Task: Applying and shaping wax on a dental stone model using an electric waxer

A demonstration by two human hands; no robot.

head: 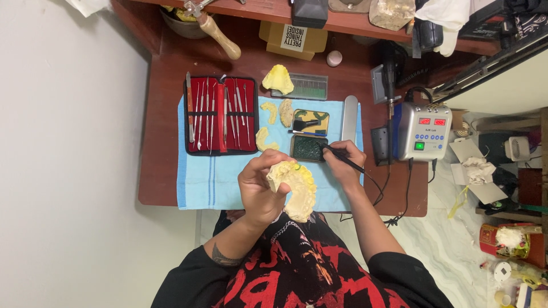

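Your left hand (260, 188) is covering the near side of the pale yellow horseshoe-shaped plaster dental cast (297, 188), so you are seeing only its outer curve and a few bright yellow patches along the arch; the teeth themselves are hard to make out. Your fingers are closing around the cast from the left and holding it up above the light blue cloth mat (200, 182), just in front of your chest.

Your right hand (342, 159) is gripping a thin black pen-like corded tool (338, 155), fingers wrapped tight on it. The tool's tip is reaching toward the small dark green rectangular tray (308, 147), but whether it is touching the contents cannot be told. Its cord is trailing off to the right, partly hidden by your wrist.

The cast is sitting to the left of the right hand and apart from it, with the tool pointing away from it.

On the brown wooden bench (165, 142), a red-lined black case of metal instruments (220, 114) is lying open to the left of the tray. The grey control box with red displays (422, 131) is standing at the right edge. The shelf above is cut off by the frame.
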